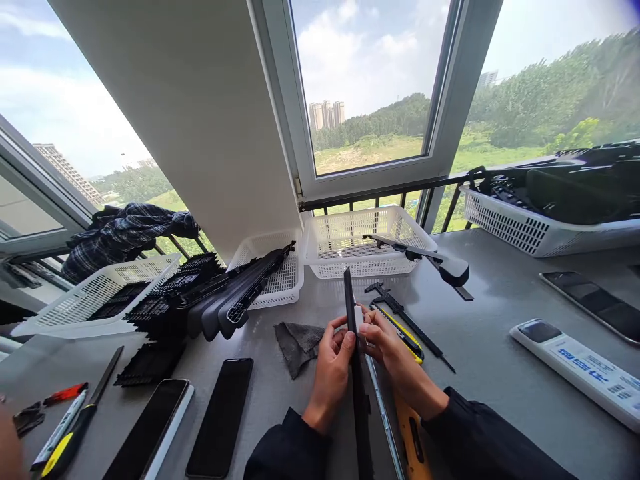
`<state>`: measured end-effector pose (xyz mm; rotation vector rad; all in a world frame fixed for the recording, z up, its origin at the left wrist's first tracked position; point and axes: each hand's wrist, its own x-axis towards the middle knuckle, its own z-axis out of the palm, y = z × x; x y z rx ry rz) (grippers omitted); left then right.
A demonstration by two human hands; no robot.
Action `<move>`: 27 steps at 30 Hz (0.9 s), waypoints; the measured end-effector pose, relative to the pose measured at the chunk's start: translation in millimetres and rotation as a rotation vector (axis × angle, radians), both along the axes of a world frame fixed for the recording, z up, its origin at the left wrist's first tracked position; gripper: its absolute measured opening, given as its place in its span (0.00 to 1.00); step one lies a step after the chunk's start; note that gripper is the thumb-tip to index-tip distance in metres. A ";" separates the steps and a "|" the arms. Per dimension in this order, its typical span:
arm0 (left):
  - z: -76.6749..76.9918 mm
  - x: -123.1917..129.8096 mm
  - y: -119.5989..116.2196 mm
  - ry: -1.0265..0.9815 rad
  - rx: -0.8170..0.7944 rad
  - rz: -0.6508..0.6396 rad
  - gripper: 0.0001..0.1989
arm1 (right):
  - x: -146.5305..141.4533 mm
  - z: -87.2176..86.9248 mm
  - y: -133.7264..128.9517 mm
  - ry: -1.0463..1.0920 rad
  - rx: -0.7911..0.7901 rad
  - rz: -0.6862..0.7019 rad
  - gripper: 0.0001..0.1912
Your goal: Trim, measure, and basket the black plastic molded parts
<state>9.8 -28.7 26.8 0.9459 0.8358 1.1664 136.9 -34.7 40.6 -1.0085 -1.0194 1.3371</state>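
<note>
A long narrow black strip (361,413) stands on edge in front of me, its far end pointing at the white baskets. My left hand (334,360) is wrapped round its left side, thumb against the strip. My right hand (387,343) pinches a small white piece (359,319) against the strip's right face. Just right of the strip lies a metal ruler-like bar (383,410). A grey cloth (297,345) lies left of my left hand. Beyond my right hand are a yellow cutter knife (403,333) and a black caliper (413,323).
White baskets (367,268) line the window side. Black long parts (235,293) are stacked at the left, and another part (425,257) leans over the middle basket. Phones (220,420), a file (107,377), a marker (60,430) and a white package (580,367) lie around. Part of someone's skin shows at the left edge.
</note>
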 end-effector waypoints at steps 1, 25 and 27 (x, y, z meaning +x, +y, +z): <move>-0.2 -0.3 -1.0 -0.027 -0.011 -0.011 0.29 | -1.4 -1.2 0.9 0.029 -0.037 0.031 0.20; 13.0 4.9 -18.6 0.307 0.185 -0.229 0.46 | 22.7 18.6 3.5 0.566 -0.158 -0.045 0.32; 11.4 5.7 -18.1 0.259 0.176 -0.234 0.50 | 23.8 19.1 3.9 0.536 -0.160 -0.041 0.33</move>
